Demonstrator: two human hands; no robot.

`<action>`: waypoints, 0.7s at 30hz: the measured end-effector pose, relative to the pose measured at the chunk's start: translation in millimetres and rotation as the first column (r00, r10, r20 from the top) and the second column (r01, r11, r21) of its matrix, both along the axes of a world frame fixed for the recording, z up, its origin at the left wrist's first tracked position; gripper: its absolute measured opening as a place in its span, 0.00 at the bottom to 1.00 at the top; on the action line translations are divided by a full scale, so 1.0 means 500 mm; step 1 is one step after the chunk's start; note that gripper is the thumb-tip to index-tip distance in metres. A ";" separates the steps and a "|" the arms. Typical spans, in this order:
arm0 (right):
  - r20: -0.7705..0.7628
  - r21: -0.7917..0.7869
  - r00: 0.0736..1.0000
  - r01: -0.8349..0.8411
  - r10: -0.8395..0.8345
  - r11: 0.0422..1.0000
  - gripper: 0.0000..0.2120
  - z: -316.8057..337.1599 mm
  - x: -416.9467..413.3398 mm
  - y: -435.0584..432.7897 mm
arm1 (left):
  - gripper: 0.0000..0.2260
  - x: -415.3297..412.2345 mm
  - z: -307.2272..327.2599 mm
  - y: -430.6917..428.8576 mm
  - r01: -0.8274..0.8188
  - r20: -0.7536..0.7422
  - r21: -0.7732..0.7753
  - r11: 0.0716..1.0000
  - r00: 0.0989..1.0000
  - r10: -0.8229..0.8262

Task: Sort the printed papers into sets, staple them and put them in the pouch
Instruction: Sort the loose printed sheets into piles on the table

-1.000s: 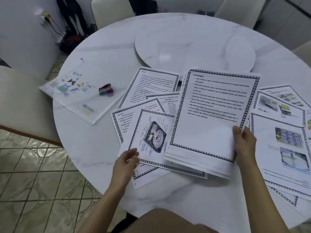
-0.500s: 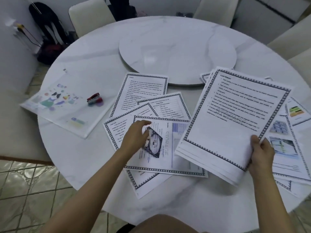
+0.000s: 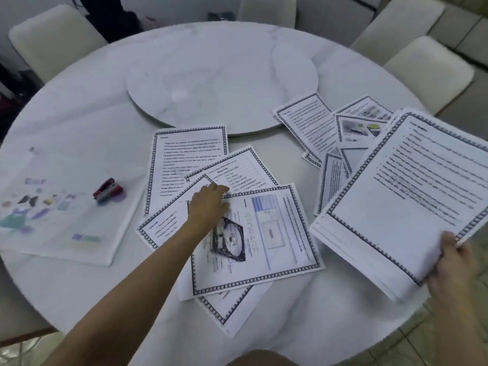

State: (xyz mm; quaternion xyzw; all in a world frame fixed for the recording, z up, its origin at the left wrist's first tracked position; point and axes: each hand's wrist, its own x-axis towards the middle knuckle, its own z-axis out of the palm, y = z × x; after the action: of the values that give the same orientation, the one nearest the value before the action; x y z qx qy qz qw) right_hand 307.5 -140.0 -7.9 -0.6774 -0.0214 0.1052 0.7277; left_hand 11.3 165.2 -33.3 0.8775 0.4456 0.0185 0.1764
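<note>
Printed papers with dark patterned borders lie fanned out on a round white marble table (image 3: 79,122). My right hand (image 3: 450,262) grips the lower corner of a thick stack of papers (image 3: 404,196), held at the right above other loose sheets (image 3: 306,120). My left hand (image 3: 208,204) rests with fingers stretched on the middle pile, over a sheet showing a hard-drive picture (image 3: 253,233). A red stapler (image 3: 107,189) sits on a clear pouch (image 3: 55,212) with colourful pictures at the left.
A raised round turntable (image 3: 221,75) fills the table's centre. Cream chairs (image 3: 50,35) stand around the table, with another chair (image 3: 433,67) at the right. Tiled floor shows at the lower corners.
My right hand has carried the stack further right, uncovering loose sheets by the turntable. My left hand has reached forward across the hard-drive sheet toward the sheets behind it.
</note>
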 end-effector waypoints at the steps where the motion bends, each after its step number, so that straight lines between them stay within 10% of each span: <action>1: 0.005 -0.004 1.000 0.019 -0.019 1.000 0.21 -0.001 0.002 -0.012 | 0.19 0.003 -0.002 0.001 0.010 -0.022 0.020 1.000 1.000 -0.010; 11: 0.034 -0.093 0.999 -0.012 0.015 0.996 0.40 -0.001 -0.016 -0.047 | 0.12 0.017 0.006 -0.008 0.070 -0.008 -0.028 0.997 0.997 -0.070; 21: -0.006 -0.026 0.989 -0.147 0.147 0.989 0.21 0.003 -0.048 0.035 | 0.10 -0.052 0.016 -0.058 -0.242 0.370 -0.326 0.914 0.857 0.359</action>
State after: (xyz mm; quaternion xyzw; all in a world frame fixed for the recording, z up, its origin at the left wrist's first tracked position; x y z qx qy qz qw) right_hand 283.2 -122.7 -6.4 -0.6834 -0.0686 0.1601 0.7089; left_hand -14.7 136.1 -25.1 0.7391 0.5278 0.1748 0.3802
